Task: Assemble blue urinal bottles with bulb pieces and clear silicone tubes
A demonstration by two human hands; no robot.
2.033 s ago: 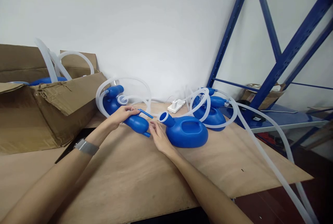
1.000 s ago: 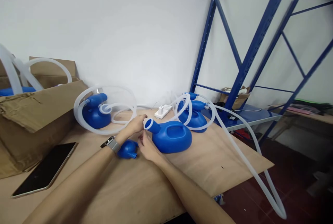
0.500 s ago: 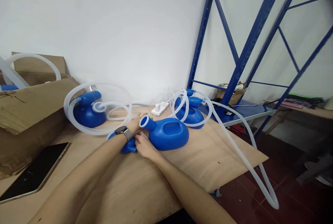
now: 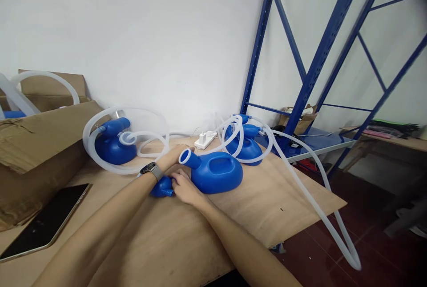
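A blue plastic jug [image 4: 218, 173] with a moulded handle and a white-rimmed open neck tilted to the left stands on the wooden table. My left hand [image 4: 171, 155], with a watch at the wrist, reaches behind the jug's neck, which hides its fingers. Just below it, my right hand [image 4: 183, 185] has its fingers curled at the edge of a small rounded blue plastic piece with a short ribbed spout [image 4: 163, 187]. My left wrist partly covers this piece. The right fingertips are partly hidden, but they appear closed on it.
Blue jugs with coiled clear hoses stand at the back left [image 4: 115, 149] and back right [image 4: 248, 149]. A white power strip [image 4: 204, 139] lies by the wall. A cardboard box [image 4: 50, 138] and a tablet [image 4: 43, 222] are left. One hose [image 4: 313, 200] hangs off the right edge.
My left hand has moved slightly farther behind the jug's neck, so its fingers no longer show. The small blue piece has shifted slightly left. My right hand stays beside it.
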